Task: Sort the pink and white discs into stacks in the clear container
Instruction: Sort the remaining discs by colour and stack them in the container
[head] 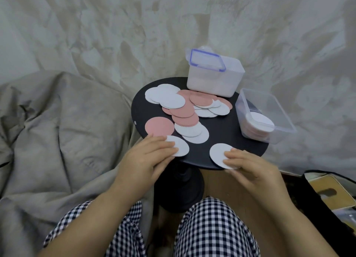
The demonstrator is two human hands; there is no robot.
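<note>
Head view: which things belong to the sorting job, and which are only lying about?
Job: pink discs, white discs, clear container, black table, left hand, right hand.
Lying about: lidded box, grey cloth, black bag.

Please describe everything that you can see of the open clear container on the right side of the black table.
The clear container is a rectangular box of see-through plastic, upright, with no lid on it. It stands at the right edge of the round black table and seems to reach partly past the rim. Inside lies a stack of discs, pink ones below and a white one on top.
</note>
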